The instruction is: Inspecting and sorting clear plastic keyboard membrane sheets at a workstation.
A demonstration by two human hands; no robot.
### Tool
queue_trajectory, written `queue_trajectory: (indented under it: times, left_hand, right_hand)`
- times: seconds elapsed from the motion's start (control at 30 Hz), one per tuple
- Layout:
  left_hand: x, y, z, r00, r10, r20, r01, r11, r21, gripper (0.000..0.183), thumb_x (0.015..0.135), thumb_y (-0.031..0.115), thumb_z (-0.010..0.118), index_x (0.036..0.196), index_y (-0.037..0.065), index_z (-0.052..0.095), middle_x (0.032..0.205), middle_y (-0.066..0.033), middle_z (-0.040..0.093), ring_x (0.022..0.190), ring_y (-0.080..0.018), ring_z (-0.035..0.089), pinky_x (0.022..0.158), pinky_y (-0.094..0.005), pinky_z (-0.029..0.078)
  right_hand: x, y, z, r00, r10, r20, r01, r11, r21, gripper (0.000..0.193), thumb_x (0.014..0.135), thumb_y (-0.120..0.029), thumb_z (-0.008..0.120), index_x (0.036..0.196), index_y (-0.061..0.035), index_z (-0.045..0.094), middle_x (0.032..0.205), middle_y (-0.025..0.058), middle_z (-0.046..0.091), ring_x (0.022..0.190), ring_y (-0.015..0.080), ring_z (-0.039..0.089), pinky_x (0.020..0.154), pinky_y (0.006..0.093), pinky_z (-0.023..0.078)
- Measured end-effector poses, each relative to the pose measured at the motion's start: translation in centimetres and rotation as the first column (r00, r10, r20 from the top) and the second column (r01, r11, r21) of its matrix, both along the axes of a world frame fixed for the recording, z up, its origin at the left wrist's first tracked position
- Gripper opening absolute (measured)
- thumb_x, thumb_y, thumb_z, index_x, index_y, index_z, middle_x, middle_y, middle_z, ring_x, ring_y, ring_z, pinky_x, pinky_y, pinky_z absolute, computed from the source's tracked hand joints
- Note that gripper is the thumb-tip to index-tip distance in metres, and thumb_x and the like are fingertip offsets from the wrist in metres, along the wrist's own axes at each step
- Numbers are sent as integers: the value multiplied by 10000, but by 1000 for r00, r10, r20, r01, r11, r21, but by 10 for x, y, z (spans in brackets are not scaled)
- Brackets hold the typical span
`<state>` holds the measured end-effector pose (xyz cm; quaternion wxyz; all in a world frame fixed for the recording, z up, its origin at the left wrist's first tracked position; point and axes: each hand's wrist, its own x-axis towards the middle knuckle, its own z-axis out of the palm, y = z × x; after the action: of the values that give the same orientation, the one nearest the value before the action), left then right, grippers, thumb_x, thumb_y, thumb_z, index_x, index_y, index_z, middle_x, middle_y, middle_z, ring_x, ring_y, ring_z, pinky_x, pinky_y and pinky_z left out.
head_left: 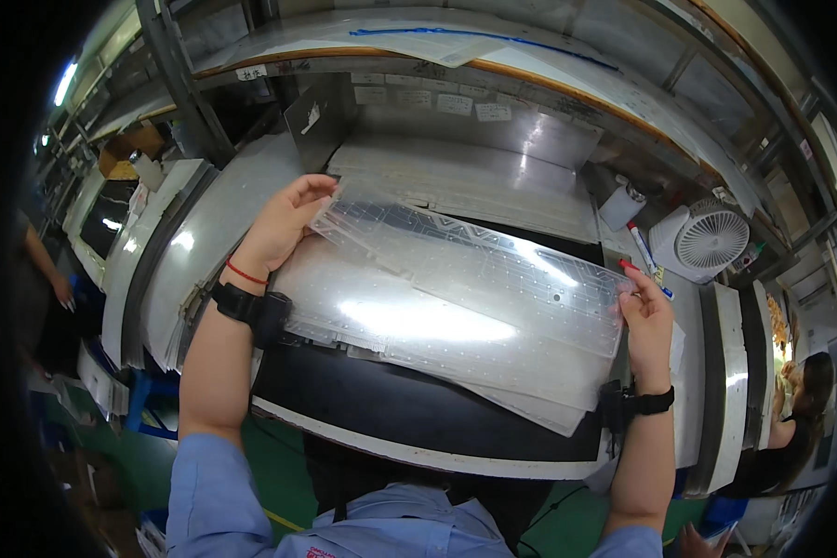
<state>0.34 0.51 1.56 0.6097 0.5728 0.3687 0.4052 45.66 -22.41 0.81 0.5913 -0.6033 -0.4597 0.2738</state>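
A long transparent plastic sheet with fine lines and dots on it spans between my two hands, slightly tilted down to the right. My left hand grips its far left corner, fingers curled over the edge. At the right end, my right hand pinches the sheet between thumb and fingers. Further translucent sheets lie under it, fanned unevenly; glare hides part of their surfaces. Below them a black mat covers the near part of the bench.
Right of the sheets stand a white fan, a white bottle and several markers. Board stacks flank both sides, left and right. A shelf overhangs the back, bearing a blue strip. Other people are at both edges.
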Motion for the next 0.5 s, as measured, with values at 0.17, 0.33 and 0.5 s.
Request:
queue_trajectory:
  times: [0.17,0.33,0.5]
  left_hand:
    - [-1,-3,11,982,-180,-59,171,975,-139,277,984,180,551,1200,9,586,976,-14,642,652,-36,516,589,-179,454]
    - [-7,2,2,979,-124,-164,114,991,-72,256,999,187,536,1203,33,547,940,-9,633,613,-13,499,519,-136,397]
    - [-15,12,-5,999,6,34,-4,998,-63,282,1011,194,526,1243,33,525,972,-23,633,593,-20,452,539,-130,402]
  right_hand:
    - [7,-2,-5,998,-1,-66,0,1000,-2,330,924,39,541,1254,13,533,988,43,582,755,96,580,636,227,466]
    - [-2,-1,1,997,15,-72,-15,1000,7,305,946,-5,539,1251,15,533,979,47,587,768,97,585,645,227,471]
    - [-6,1,5,995,-99,29,101,991,-84,314,973,-124,562,1265,-11,542,940,26,601,756,82,573,619,218,459]
